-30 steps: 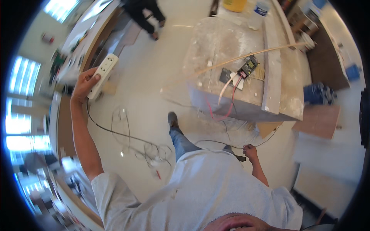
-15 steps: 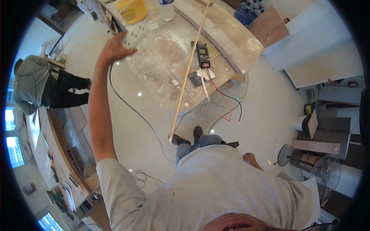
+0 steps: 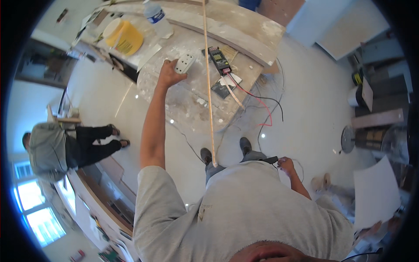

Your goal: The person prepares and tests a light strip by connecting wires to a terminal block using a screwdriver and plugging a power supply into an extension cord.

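My left hand [image 3: 169, 75] grips a white multi-socket power strip [image 3: 185, 64] by its end, just above the worktable's dusty top. At my right hip, my right hand [image 3: 286, 166] has its fingers curled beside a black item [image 3: 270, 160] at my waist; what they hold, if anything, is too small to make out. A long thin gold-coloured strip [image 3: 208, 83] runs from the table's far side toward my body. Right of it lies a black power supply box [image 3: 219, 60] with red and black wires [image 3: 251, 94] hanging off the table edge.
A yellow bucket [image 3: 126, 37] and a water bottle [image 3: 158, 19] stand at the table's far left. Cables trail over the floor. Another person [image 3: 52, 146] stands at a bench on the left. White board [image 3: 377, 192] and stacked materials are on the right.
My left hand has moved right with the power strip, further over the table. My right hand has come up to the black item at my waist. The view has shifted.
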Tool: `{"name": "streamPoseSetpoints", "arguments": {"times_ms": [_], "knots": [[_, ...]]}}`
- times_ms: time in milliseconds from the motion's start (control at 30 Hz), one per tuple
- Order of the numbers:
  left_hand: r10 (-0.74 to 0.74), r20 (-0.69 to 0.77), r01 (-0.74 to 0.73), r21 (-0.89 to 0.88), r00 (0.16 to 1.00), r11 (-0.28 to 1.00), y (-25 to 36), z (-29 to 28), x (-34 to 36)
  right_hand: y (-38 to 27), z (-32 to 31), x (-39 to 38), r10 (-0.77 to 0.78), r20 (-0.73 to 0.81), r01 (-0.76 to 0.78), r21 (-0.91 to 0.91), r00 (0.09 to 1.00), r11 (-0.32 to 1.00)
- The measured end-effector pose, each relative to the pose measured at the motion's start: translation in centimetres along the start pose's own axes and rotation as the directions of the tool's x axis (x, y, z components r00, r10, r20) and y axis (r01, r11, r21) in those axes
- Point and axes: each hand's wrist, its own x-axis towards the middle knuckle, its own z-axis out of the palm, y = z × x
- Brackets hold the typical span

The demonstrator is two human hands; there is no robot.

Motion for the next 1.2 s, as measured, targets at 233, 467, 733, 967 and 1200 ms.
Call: {"name": "streamPoseSetpoints", "arguments": {"times_ms": [233, 467, 733, 967, 1200], "knots": [[-0.068, 0.044, 0.065, 0.078, 0.997, 0.995, -0.9, 2.3, -0.6, 2.1, 6.3, -7.5, 0.131, -0.072, -0.116, 0.187, 0.989, 0.975], [0.066, -0.044, -0.068, -0.05, 0.997, 0.996, -3.5, 0.3, -1.8, -4.6, 6.4, -6.8, -0.134, -0.13, 0.135, -0.001, 0.982, 0.991], [0.477, -0.146, -0.494, -0.378, 0.867, 0.783, 17.6, -4.5, -13.8, -25.1, -3.1, -7.1, -0.685, -0.229, 0.711, 0.053, 0.692, 0.701], [0.197, 0.052, -0.146, -0.492, 0.979, 0.858, 23.1, 1.0, -19.6, -33.9, -5.6, -7.1, -0.839, 0.087, 0.842, -0.124, 0.536, 0.525], [-0.176, -0.226, 0.061, -0.44, 0.958, 0.896, 19.5, -1.8, -18.2, -35.2, -4.2, -5.3, -0.845, 0.362, 0.912, -0.266, 0.394, 0.312]]}}
